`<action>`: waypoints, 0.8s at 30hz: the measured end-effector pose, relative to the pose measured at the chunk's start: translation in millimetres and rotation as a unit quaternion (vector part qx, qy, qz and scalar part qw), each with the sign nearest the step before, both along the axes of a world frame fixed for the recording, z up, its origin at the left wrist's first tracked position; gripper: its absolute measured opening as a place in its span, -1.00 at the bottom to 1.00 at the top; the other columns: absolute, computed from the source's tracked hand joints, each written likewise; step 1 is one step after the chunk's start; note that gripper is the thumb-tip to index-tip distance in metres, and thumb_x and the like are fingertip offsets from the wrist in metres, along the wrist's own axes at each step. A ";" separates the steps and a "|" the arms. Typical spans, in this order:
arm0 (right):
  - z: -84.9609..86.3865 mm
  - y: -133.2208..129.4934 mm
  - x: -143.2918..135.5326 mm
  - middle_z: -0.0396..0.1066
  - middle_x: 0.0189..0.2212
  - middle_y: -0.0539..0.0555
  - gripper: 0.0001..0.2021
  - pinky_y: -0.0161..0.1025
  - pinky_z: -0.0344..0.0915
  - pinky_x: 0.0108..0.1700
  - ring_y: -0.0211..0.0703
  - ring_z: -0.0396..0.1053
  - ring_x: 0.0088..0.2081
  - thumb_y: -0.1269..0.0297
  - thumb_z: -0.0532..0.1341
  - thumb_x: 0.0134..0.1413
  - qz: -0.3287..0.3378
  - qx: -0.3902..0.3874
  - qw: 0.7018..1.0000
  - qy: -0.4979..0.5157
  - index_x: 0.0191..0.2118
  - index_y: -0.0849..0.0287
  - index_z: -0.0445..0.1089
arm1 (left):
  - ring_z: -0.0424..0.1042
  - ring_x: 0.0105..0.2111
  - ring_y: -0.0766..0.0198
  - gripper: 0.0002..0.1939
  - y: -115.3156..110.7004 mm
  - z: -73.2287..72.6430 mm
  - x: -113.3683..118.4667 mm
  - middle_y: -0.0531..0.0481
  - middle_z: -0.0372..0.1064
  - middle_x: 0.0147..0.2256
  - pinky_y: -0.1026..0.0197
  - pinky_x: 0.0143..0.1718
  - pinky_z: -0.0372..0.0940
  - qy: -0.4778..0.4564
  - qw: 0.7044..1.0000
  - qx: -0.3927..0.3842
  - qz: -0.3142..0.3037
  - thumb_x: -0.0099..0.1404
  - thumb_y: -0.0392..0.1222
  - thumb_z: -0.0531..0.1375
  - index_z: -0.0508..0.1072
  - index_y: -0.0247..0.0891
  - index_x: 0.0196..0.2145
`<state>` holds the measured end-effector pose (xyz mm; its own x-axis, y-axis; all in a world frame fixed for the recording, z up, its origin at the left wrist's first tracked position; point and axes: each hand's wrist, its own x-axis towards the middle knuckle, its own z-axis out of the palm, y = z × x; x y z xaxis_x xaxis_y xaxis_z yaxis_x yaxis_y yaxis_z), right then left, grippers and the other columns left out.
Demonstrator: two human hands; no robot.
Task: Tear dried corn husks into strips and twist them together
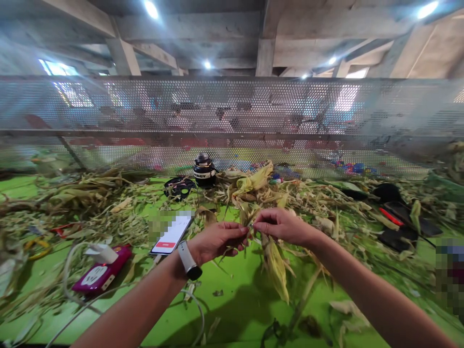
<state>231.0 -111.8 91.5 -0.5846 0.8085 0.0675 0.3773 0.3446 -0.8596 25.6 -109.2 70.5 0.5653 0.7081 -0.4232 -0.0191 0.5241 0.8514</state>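
At the middle, my left hand (223,239), with a white-strapped watch (189,261) on its wrist, is closed in a pinch. My right hand (277,225) faces it, fingertips pinched together almost touching the left ones. Something tiny between the fingertips is too small to name. Just below my right hand hangs or lies a yellow-green corn husk (276,270); whether the hand touches it I cannot tell. Another bunch of husks (253,181) sits behind the hands. A lit phone (174,233) lies left of my left wrist.
Dry husk scraps (119,217) cover much of the green table (224,309). A purple power strip (103,273) with cables is at left. A black jar (204,170) stands before the perforated metal screen (217,104). Black items (398,217) lie at right; people show dimly behind the screen.
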 end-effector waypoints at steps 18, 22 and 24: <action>-6.6 -3.4 9.8 0.24 -0.57 -0.06 -0.74 -0.39 0.07 -0.47 -0.35 0.14 -0.52 0.16 0.14 0.12 -0.004 0.062 0.995 -0.075 -0.39 0.27 0.39 | 0.12 -0.61 0.50 -0.63 -6.7 -3.3 -3.3 0.13 0.23 -0.62 0.38 -0.56 0.01 0.049 0.994 0.084 -0.048 -0.03 0.03 0.35 0.53 -0.35 -0.40; -5.5 -5.5 25.0 0.29 -0.56 -0.05 -0.72 -0.38 0.11 -0.45 -0.34 0.18 -0.51 0.11 0.15 0.12 -0.014 0.064 0.994 -0.087 -0.40 0.25 0.41 | 0.06 -0.60 0.45 -0.63 -2.4 -0.3 -14.3 0.15 0.17 -0.63 0.34 -0.55 -0.05 0.101 0.975 0.176 -0.087 0.04 0.08 0.29 0.53 -0.32 -0.40; 0.5 -7.8 34.9 0.33 -0.52 -0.03 -0.72 -0.36 0.15 -0.43 -0.32 0.22 -0.48 0.11 0.15 0.13 -0.021 0.079 0.993 -0.089 -0.38 0.24 0.42 | 0.06 -0.58 0.42 -0.65 0.7 2.8 -20.6 0.15 0.15 -0.62 0.34 -0.54 -0.06 0.147 0.959 0.225 -0.084 0.08 0.09 0.24 0.52 -0.30 -0.42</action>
